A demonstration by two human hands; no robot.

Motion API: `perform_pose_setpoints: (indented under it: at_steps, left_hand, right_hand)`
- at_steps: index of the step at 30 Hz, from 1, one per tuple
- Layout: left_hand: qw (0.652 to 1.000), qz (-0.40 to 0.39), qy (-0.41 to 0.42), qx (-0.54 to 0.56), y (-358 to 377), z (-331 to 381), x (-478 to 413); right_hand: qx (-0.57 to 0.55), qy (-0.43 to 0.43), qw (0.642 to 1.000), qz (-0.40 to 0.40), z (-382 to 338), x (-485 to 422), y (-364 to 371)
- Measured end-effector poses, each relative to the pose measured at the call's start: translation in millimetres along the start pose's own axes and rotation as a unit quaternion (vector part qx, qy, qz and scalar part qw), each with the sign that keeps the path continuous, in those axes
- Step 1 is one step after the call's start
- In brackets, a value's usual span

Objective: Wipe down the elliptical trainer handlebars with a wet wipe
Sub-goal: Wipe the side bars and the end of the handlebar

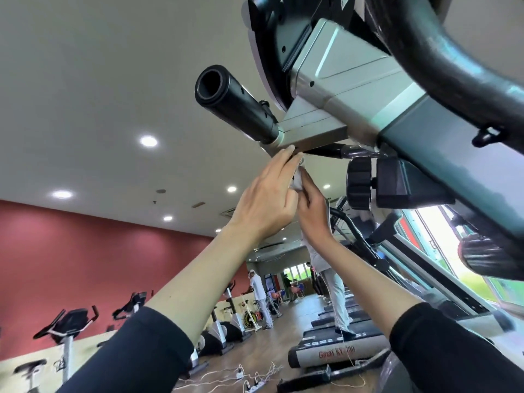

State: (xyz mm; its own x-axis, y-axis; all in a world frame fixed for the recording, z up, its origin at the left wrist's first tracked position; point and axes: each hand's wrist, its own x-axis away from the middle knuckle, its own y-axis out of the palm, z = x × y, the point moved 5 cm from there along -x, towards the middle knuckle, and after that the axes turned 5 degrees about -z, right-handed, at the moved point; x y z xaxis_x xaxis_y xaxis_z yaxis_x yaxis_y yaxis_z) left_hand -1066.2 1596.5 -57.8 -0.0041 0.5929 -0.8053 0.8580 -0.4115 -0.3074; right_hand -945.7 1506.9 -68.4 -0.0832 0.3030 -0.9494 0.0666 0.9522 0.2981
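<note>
I look up at the elliptical trainer from below. Its grey housing (348, 78) fills the top middle, and a black handlebar tube (229, 102) juts out to the left. A curved black handlebar (453, 66) sweeps across the top right. My left hand (266, 199) reaches up with straight fingers, its fingertips touching the underside of the grey bracket (312, 131). My right hand (312, 214) is just beside it and pinches a crumpled white wet wipe (298, 181) between the two hands, right under the bracket. The left thumb is hidden.
A black adjustment knob (359, 182) hangs to the right of my hands. Treadmills (334, 353) line the floor at right and exercise bikes (71, 324) stand along the red wall at left. People stand farther back. Power strips and cables (249, 378) lie on the floor.
</note>
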Motion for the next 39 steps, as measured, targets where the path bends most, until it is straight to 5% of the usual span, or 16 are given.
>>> perform_pose_setpoints:
  at_steps: [9, 26, 39]
  left_hand:
    - [0.998, -0.019, -0.066, 0.002, 26, -22, 54]
    - [0.956, -0.077, -0.219, 0.178, 99, -17, 151]
    - [0.91, -0.095, -0.225, 0.334, 143, 32, 176]
  right_hand:
    - [0.078, 0.025, 0.996, -0.023, -5, 43, -18]
    - [0.184, 0.084, 0.977, -0.071, -8, 147, -40]
    - [0.337, 0.186, 0.917, -0.11, -27, 209, -96]
